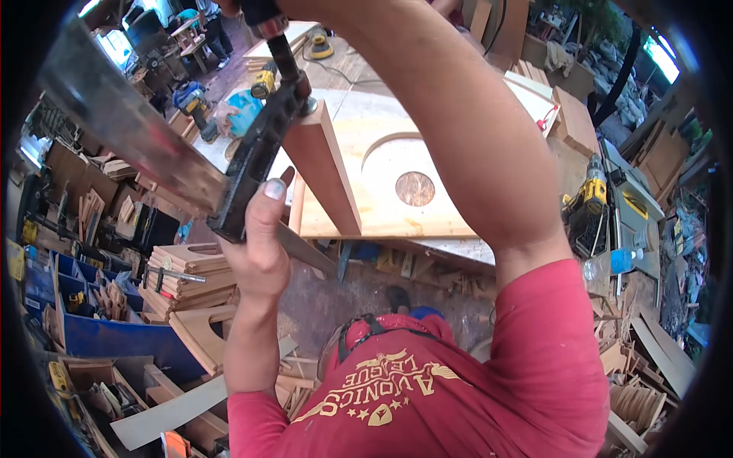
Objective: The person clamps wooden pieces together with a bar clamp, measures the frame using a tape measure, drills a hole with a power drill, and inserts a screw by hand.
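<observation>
A large metal bar clamp (263, 153) crosses the upper left, its screw pad against the top end of an upright wooden board (321, 164). My left hand (263, 225) is closed around the clamp's sliding arm, thumb up along it. At the top edge my right hand (244, 6) wraps the clamp's dark screw handle, mostly cut off by the frame. The upright board stands on a light wooden panel (382, 221) with a curved recess and a round hole (414, 188).
Yellow drills (594, 191) (264, 80) and a sander (321, 47) lie around. A bottle (611, 262) is at the right. Stacked wooden frames (187, 267) and a blue bin (114, 336) are at the left. Another person (215, 30) is in the background.
</observation>
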A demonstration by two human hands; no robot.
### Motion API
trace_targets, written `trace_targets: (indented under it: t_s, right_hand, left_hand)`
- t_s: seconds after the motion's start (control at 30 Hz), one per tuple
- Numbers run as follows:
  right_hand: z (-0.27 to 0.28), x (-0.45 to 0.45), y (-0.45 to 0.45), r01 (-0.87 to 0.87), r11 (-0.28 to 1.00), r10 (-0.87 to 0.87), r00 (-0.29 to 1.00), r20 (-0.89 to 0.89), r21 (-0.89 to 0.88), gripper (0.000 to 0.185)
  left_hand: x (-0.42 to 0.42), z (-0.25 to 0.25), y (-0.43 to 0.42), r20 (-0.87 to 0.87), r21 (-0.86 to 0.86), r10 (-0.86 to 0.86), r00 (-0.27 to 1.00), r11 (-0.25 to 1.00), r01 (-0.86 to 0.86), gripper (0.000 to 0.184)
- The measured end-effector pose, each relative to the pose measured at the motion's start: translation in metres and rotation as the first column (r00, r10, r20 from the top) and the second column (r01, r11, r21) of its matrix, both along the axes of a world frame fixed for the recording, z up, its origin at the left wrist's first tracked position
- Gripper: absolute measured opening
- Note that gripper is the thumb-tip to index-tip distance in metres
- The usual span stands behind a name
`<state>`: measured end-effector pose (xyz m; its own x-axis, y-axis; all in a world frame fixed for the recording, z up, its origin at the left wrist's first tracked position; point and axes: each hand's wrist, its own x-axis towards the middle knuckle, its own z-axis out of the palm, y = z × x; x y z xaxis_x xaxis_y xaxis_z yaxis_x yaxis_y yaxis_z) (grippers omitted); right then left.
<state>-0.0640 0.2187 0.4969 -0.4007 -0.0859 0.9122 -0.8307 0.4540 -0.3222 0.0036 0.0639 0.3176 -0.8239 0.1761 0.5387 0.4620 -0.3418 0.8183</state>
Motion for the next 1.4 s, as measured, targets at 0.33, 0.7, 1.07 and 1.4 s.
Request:
trace_targets:
  t_s: [0.33, 0.7, 1.07, 1.4]
  right_hand:
    - [0.01, -0.002, -0.003, -0.124, 0.947, 0.277, 0.781, 0.559, -0.296, 0.021]
    - [-0.018, 0.009, -0.021, 0.32, 0.918, -0.311, 0.947, 0.076, -0.236, 0.036]
    - [-0.405, 0.117, 0.136, 0.49, 0.742, -0.669, 0.503, 0.547, 0.457, 0.072]
    - [-0.442, 0.162, 0.153, 0.164, 0.596, -0.757, 0.441, 0.482, 0.786, 0.055]
  left_hand:
    - [0.005, 0.005, 0.003, 0.053, -0.054, 0.085, 0.995, 0.995, -0.082, 0.036]
    - [0.005, 0.008, 0.002, 0.009, -0.129, 0.037, 0.999, 0.991, -0.036, 0.055]
    - [0.032, -0.268, -0.001, 0.434, -0.362, 0.204, 0.878, 0.931, -0.038, 0.028]
    - [0.03, -0.247, 0.008, 0.524, -0.459, 0.282, 0.804, 0.888, -0.012, 0.041]
